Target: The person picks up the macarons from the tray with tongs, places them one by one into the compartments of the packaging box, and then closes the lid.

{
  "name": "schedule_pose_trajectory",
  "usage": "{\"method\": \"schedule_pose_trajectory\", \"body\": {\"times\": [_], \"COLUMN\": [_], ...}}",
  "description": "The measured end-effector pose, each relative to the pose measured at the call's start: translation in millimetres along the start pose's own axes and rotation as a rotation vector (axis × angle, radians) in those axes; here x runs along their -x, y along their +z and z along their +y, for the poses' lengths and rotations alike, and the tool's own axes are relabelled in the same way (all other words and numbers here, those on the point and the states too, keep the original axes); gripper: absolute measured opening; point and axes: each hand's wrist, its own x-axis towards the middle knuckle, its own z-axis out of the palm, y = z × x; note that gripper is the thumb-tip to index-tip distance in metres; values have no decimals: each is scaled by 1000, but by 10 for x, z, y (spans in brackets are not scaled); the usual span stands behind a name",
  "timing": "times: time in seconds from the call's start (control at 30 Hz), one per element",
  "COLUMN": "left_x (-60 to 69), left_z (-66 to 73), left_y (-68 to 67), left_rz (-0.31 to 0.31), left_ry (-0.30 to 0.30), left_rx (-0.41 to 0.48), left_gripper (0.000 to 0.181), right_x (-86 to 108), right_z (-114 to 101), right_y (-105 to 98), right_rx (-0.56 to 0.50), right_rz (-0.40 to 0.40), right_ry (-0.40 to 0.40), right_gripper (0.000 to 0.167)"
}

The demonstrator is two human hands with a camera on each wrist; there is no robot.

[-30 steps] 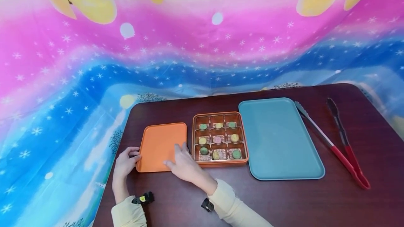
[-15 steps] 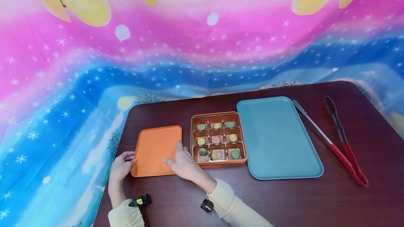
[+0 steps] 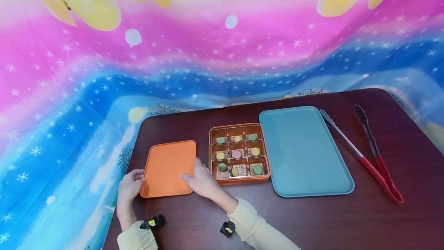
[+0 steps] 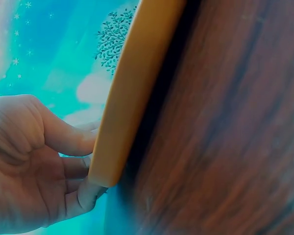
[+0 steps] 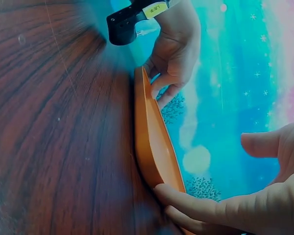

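Observation:
A shallow square orange lid [image 3: 170,169] lies on the table, raised rim upward. At its left edge my left hand [image 3: 129,184] grips the rim between thumb and fingers, which the left wrist view [image 4: 34,166] shows close up. My right hand [image 3: 204,180] is at the lid's right edge. In the right wrist view its fingers [image 5: 196,203] lie fairly straight against the lid's side, while the thumb [image 5: 262,144] is held apart. Just right of this hand sits an orange box [image 3: 239,182] with a divided copper-coloured insert holding small green, yellow and pink round pieces.
A blue-green rectangular tray [image 3: 305,149] stands against the box's right side. Red-handled tongs [image 3: 378,165] lie spread on the far right. Behind the dark wooden table [image 3: 295,223] hangs a colourful printed cloth [image 3: 208,41].
The orange lid has slid left and slightly toward me, widening its gap from the box. My left hand moved with it; the right hand stayed nearly in place. The camera view shifted slightly.

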Motion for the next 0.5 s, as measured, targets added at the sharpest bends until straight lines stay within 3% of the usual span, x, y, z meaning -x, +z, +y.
{"method": "schedule_pose_trajectory", "body": {"times": [0.5], "left_x": [21], "left_z": [-68], "left_y": [-29], "left_rz": [52], "left_ry": [2], "left_rx": [-11], "left_gripper": [33], "right_x": [-12], "right_z": [52], "right_y": [61], "right_rx": [-106], "right_rz": [18], "right_ry": [5], "right_gripper": [72]}}
